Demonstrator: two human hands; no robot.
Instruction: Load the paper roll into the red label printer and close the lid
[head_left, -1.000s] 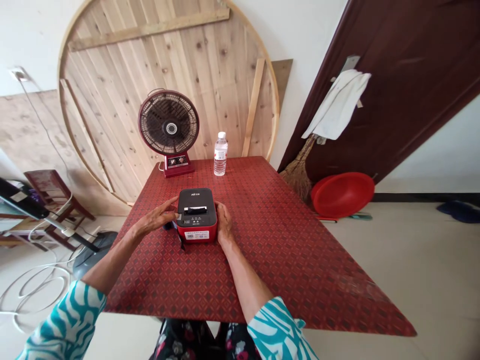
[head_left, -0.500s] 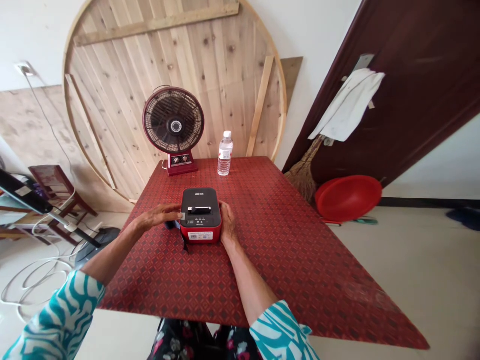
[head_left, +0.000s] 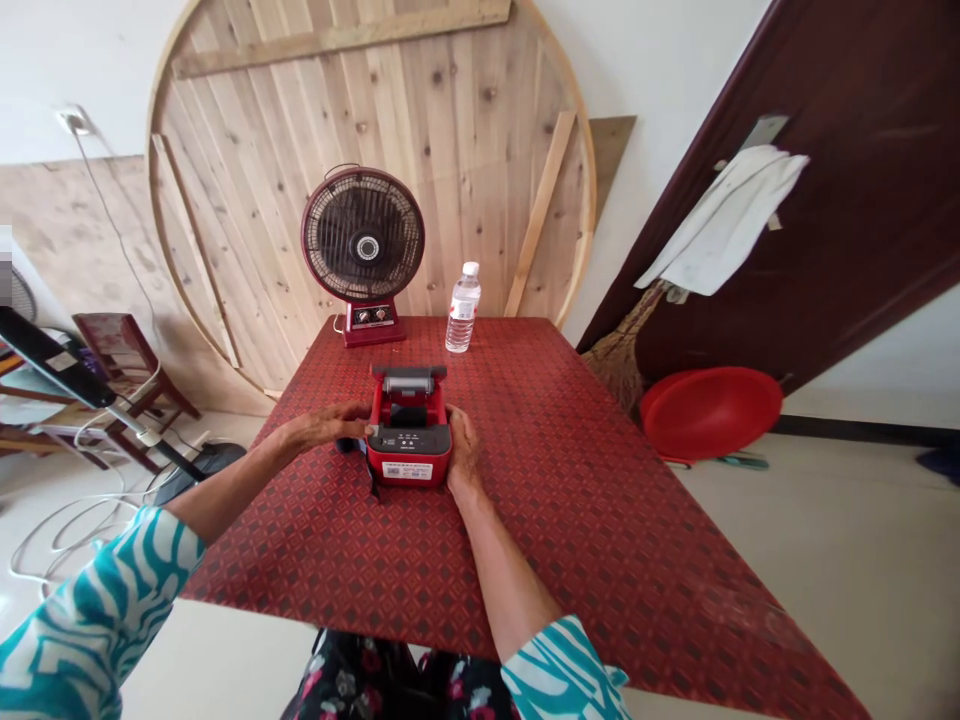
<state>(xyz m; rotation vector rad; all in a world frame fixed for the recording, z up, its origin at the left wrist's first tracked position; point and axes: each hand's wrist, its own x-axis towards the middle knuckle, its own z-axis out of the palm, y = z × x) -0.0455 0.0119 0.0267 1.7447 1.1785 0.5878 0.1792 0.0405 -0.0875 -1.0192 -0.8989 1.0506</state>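
Observation:
A small red and black label printer [head_left: 409,466] sits on the table in front of me, with its lid [head_left: 409,374] raised and its red inner bay showing. At its left side, my left hand [head_left: 330,427] presses with fairly straight fingers near the front edge. My right hand [head_left: 463,450] is closed around the printer's right side, its fingertips partly hidden behind the casing. A white sticker is on the printer's front face. Beside the left front corner hangs a dark strap [head_left: 373,485], and a dark object [head_left: 346,444] lies under my left fingers, too hidden to name.
A dark red fan [head_left: 365,240] and a clear water bottle [head_left: 463,310] stand at the back of the red patterned table [head_left: 570,520]. A round wooden board [head_left: 480,150] leans on the wall. To the right are a broom [head_left: 619,350] and a red basin [head_left: 712,410].
The printer's lid has swung up and back, exposing the inside. Both hands stay at the printer's sides. The whole view has shifted slightly.

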